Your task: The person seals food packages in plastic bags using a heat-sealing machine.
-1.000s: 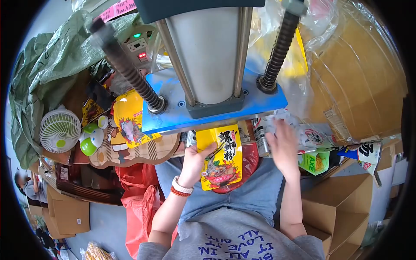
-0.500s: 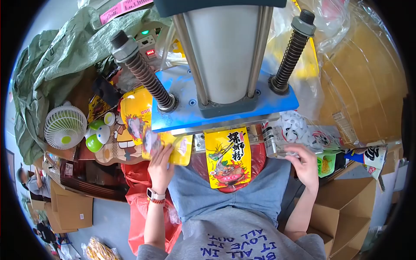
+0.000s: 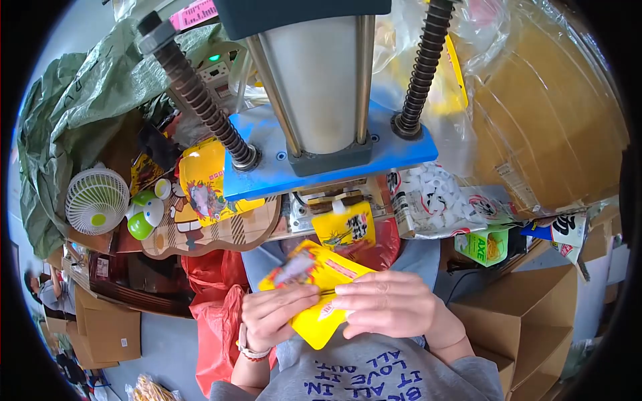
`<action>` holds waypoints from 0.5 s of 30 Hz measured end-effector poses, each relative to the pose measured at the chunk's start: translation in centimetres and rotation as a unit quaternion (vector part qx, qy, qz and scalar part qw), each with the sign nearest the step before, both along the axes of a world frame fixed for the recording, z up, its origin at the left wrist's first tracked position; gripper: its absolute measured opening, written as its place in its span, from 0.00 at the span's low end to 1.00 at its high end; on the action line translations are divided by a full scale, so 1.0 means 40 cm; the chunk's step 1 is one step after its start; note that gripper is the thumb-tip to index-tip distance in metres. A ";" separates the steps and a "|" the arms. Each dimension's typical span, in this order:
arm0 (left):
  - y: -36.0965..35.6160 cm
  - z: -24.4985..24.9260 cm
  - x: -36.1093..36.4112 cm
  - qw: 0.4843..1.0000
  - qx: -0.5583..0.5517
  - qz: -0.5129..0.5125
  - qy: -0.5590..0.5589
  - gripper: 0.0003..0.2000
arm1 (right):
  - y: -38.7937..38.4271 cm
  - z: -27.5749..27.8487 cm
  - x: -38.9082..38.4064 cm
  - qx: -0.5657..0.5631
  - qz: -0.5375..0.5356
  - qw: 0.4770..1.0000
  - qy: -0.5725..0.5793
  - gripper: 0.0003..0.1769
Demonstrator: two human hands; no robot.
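A yellow printed pouch (image 3: 321, 327) is held in front of the chest, tilted, between my two hands. My left hand (image 3: 281, 313) has its fingers wrapped on the pouch's left side. The fingers of my right hand (image 3: 388, 304) press on its right side near the edge. Beyond it, a second yellow pouch (image 3: 344, 227) with a white spout lies at the front of the press, under the blue plate (image 3: 294, 157). More yellow pouches (image 3: 210, 190) rest on the wooden board to the left. White spouts (image 3: 431, 190) fill a printed plastic bag at the right.
The press column (image 3: 314, 87) with spring rods stands ahead. A white fan (image 3: 97, 200) and a green-and-white toy-like object (image 3: 144, 214) are at the left. An open cardboard box (image 3: 521, 314) is at the lower right. A person (image 3: 55, 291) is far left.
Both hands have come together over the lap with a yellow pouch from the left. The pouch at the press now shows a white spout and sits farther in. The view has shifted slightly.
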State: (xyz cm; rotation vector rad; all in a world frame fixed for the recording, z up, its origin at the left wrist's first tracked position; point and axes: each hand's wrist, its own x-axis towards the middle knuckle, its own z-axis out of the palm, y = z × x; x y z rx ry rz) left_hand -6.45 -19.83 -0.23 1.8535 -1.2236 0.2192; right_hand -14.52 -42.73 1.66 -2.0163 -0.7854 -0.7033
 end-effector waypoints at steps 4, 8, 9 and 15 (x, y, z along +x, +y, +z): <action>-0.078 -0.141 0.016 0.964 0.030 0.057 0.256 0.10 | -0.032 -0.028 0.041 0.036 -0.155 0.979 0.125 0.39; -0.168 -0.232 0.073 0.777 -0.179 0.090 0.596 0.11 | -0.117 -0.011 -0.014 0.072 -0.342 0.929 0.123 0.28; -0.177 -0.225 0.101 0.743 -0.180 0.092 0.638 0.11 | -0.139 -0.008 -0.023 0.067 -0.396 0.907 0.124 0.25; -0.217 -0.256 0.132 0.713 -0.240 0.076 0.655 0.11 | -0.218 -0.230 -0.013 -0.186 -0.514 0.789 0.280 0.18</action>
